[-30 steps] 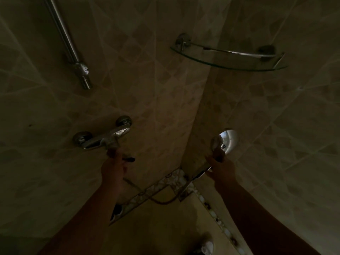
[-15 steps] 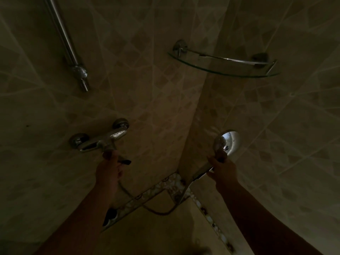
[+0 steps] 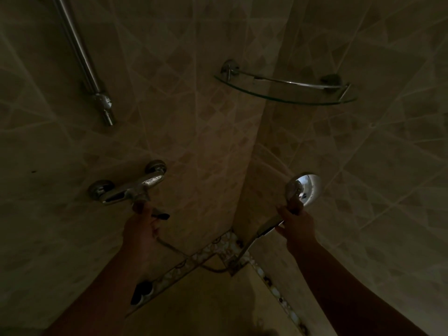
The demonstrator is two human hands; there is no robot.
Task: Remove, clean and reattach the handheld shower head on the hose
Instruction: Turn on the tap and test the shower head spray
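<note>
The chrome shower head (image 3: 306,187) is raised at the right wall, its round shiny back toward me. My right hand (image 3: 297,225) grips its handle just below the head. The hose (image 3: 213,267) sags from the handle's lower end across the corner to the wall mixer tap (image 3: 131,187) on the left wall. My left hand (image 3: 141,229) is up under the tap, its fingers curled round the hose fitting at the tap's outlet. The scene is very dim.
A chrome riser rail (image 3: 82,61) runs down the left wall above the tap. A glass corner shelf (image 3: 286,93) with a chrome rail hangs above the shower head. A patterned tile border (image 3: 206,253) runs along both walls low down.
The view has tilted up slightly, so tap, shelf and shower head sit lower in frame. Both hands keep their holds; the left stays under the tap.
</note>
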